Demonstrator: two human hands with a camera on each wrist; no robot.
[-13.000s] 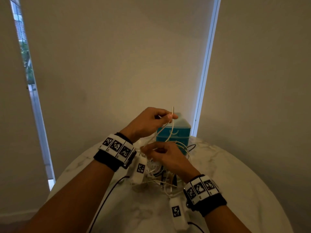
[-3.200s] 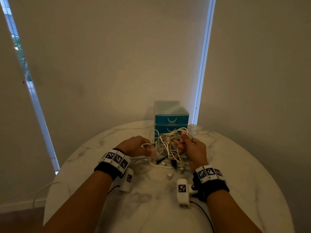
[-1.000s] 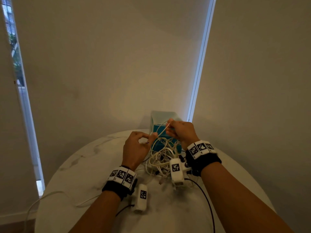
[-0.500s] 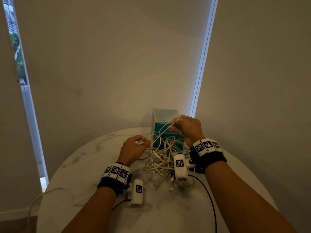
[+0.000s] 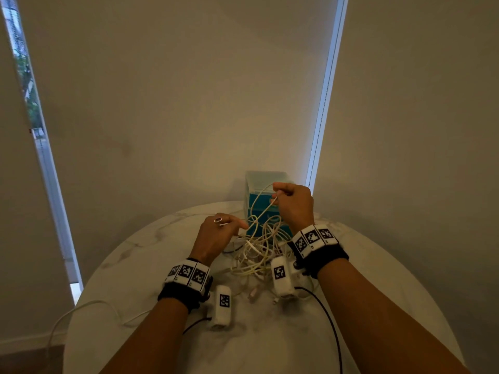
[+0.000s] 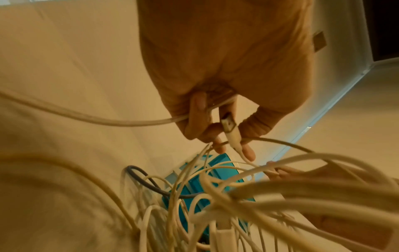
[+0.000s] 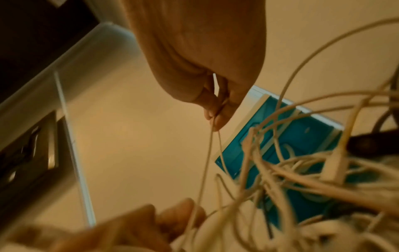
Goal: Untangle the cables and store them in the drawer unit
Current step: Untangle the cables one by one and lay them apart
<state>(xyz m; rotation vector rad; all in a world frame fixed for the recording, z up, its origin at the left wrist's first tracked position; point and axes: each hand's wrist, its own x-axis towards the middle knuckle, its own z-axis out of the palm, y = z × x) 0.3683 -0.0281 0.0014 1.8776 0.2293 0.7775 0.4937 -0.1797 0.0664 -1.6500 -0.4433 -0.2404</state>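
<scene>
A tangle of white cables (image 5: 258, 256) lies on the round marble table (image 5: 378, 279), in front of the teal drawer unit (image 5: 255, 184) at the far edge. My right hand (image 5: 294, 203) is raised before the unit and pinches a thin white strand (image 7: 208, 153) that rises from the pile. My left hand (image 5: 218, 234) is lower, at the pile's left side. Its curled fingers (image 6: 196, 117) hold a white cable with a USB plug (image 6: 228, 125). The drawer unit's (image 7: 302, 136) drawers look closed.
A loose white cable (image 5: 89, 303) trails from the left hand's side over the table's left edge. A dark cable (image 6: 146, 182) runs through the tangle. Black camera leads (image 5: 328, 319) cross the near tabletop. Wall and blinds stand close behind the table.
Since 3.2 s ago my right hand has lifted one strand up off the pile. In the last half second both hands keep their grips, with the left hand a little nearer the tangle.
</scene>
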